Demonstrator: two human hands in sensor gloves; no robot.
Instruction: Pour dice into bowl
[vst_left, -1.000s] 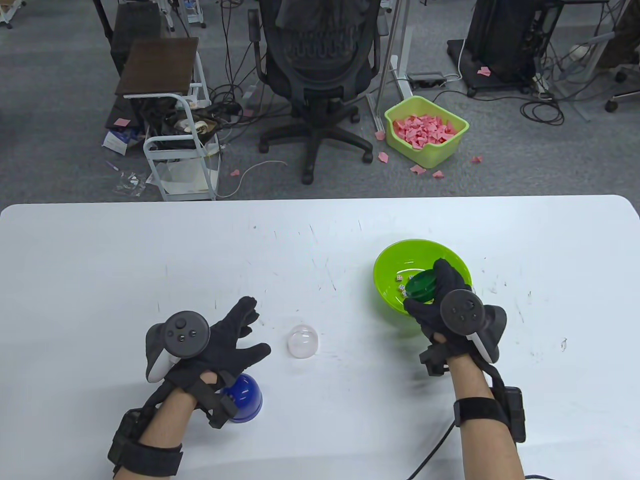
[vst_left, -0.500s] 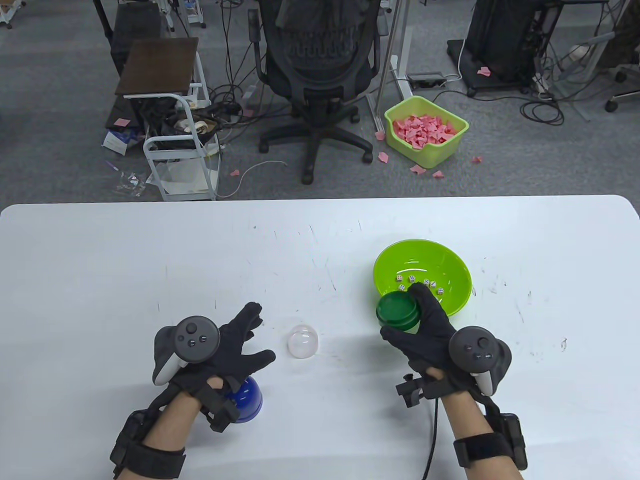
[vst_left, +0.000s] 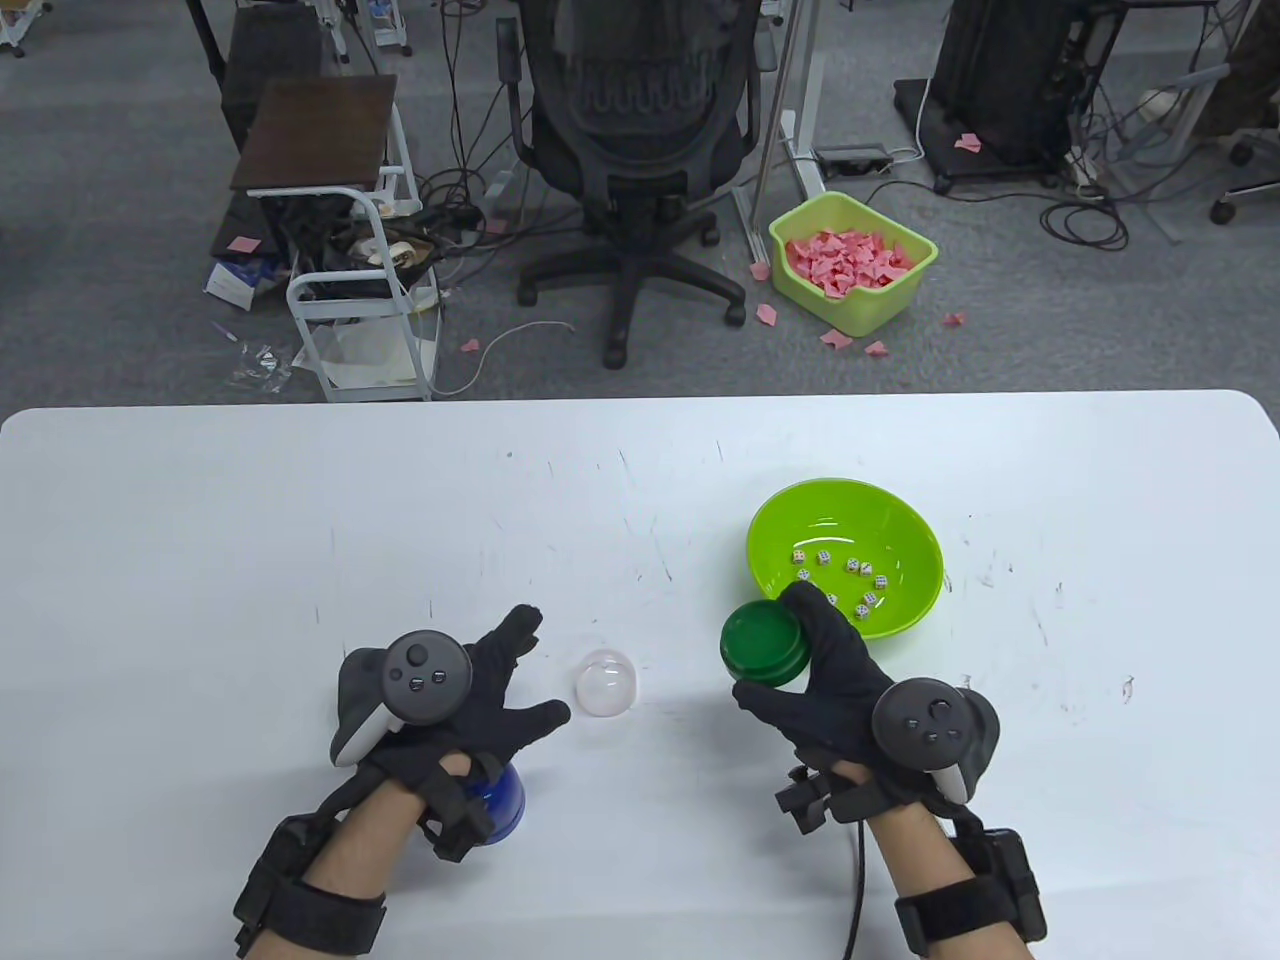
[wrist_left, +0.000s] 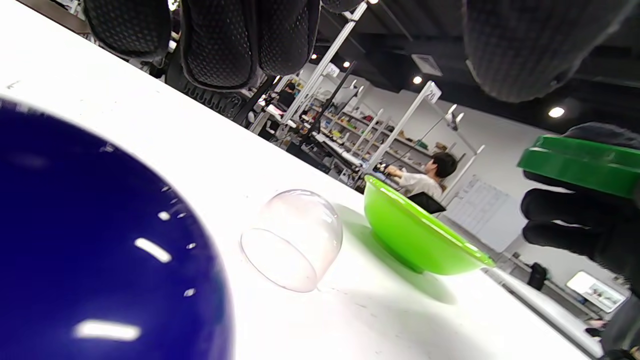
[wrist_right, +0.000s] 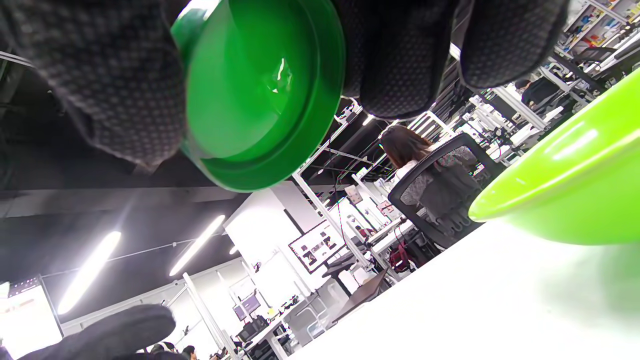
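The left hand (vst_left: 470, 690) hovers spread over the blue cup (vst_left: 495, 800), touching nothing that shows; a careless drop could knock the clear dome (vst_left: 606, 683) just beside it and send it rolling across the bench (vst_left: 300, 520). The right hand (vst_left: 840, 680) grips the green cup (vst_left: 762, 643), near the bowl's rim; swinging it back could clip the bowl (vst_left: 900, 520) and spill the dice (vst_left: 850, 575) lying inside. The cup looks empty, though its inside is hidden.
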